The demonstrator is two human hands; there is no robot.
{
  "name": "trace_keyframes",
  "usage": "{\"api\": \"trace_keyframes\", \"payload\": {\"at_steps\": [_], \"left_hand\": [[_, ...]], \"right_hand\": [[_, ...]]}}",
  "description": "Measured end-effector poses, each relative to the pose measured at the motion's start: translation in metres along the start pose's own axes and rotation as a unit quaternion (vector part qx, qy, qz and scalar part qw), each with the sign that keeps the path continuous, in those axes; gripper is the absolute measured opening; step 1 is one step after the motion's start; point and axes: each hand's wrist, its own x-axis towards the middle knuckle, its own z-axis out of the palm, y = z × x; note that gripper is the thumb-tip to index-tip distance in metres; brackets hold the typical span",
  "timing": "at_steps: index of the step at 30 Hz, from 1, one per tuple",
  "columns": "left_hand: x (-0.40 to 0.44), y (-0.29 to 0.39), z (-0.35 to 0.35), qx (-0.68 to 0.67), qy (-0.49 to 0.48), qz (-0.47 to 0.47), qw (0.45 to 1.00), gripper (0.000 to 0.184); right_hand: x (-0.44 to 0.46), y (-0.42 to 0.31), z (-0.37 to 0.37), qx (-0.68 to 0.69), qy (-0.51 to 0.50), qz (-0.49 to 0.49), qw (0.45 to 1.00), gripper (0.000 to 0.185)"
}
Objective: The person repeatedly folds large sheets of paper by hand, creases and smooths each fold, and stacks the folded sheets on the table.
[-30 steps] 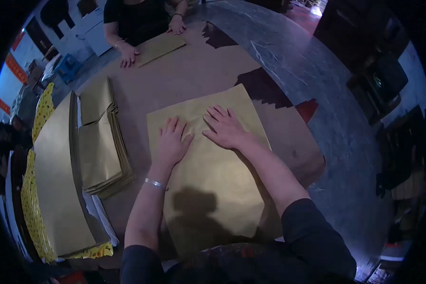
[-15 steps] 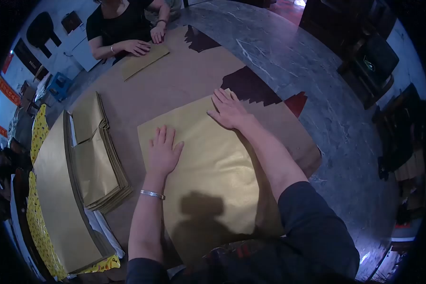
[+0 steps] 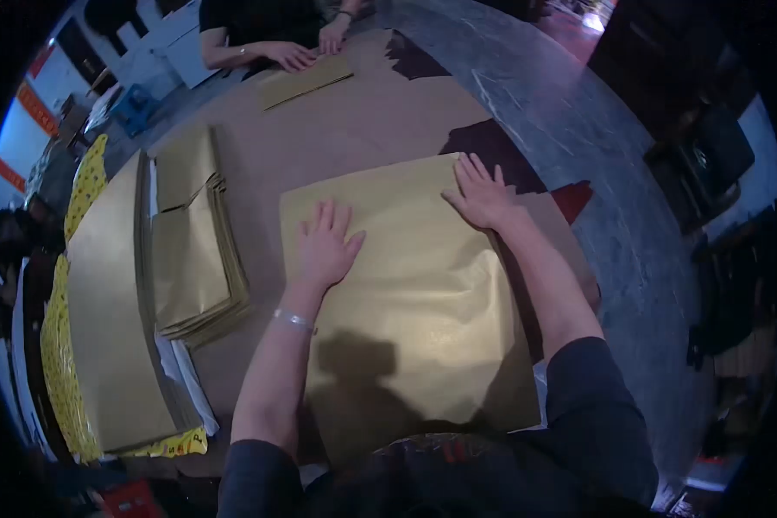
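A large gold-brown paper sheet lies in front of me on the round table, with slight creases and shine toward its right side. My left hand rests palm down on its upper left part, fingers spread. At the upper right corner of the sheet is my right hand, also flat and open, its fingertips at the edge. A shadow falls across the near part of the paper. To the left of it sits a pile of folded gold-brown paper.
Flat sheets are stacked at the far left over yellow printed wrapping. Across the table, a co-worker's hands press a folded paper. Dark jagged pieces and a red one lie along the right rim.
My view has shifted, so the table's contents appear farther right and slightly higher. Both hands stay flat at about the same spots on the sheet.
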Motion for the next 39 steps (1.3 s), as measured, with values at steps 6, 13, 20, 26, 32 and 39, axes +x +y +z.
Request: {"api": "trace_keyframes", "payload": {"at_steps": [6, 13, 20, 26, 32, 39], "left_hand": [[0.005, 0.029, 0.005, 0.003, 0.019, -0.016, 1.000, 0.062], [0.011, -0.032, -0.005, 0.036, 0.025, -0.047, 0.998, 0.063], [-0.015, 0.020, -0.016, -0.023, -0.021, 0.041, 0.999, 0.060], [-0.023, 0.021, 0.008, 0.036, 0.008, 0.058, 0.998, 0.062], [-0.023, 0.023, 0.004, 0.045, -0.014, 0.055, 0.997, 0.064], [-0.023, 0.024, 0.006, 0.045, -0.006, 0.058, 0.997, 0.063]], "right_hand": [[0.019, -0.036, 0.024, -0.063, 0.041, -0.070, 0.995, 0.075], [0.027, -0.034, 0.032, -0.027, 0.088, -0.103, 0.990, 0.074], [0.024, -0.014, 0.037, -0.015, 0.111, -0.161, 0.981, 0.075], [-0.055, -0.001, 0.040, -0.035, 0.066, -0.293, 0.953, 0.074], [-0.168, 0.028, 0.049, -0.025, -0.015, -0.424, 0.905, 0.078], [-0.130, 0.040, 0.043, -0.026, -0.008, -0.336, 0.942, 0.078]]}}
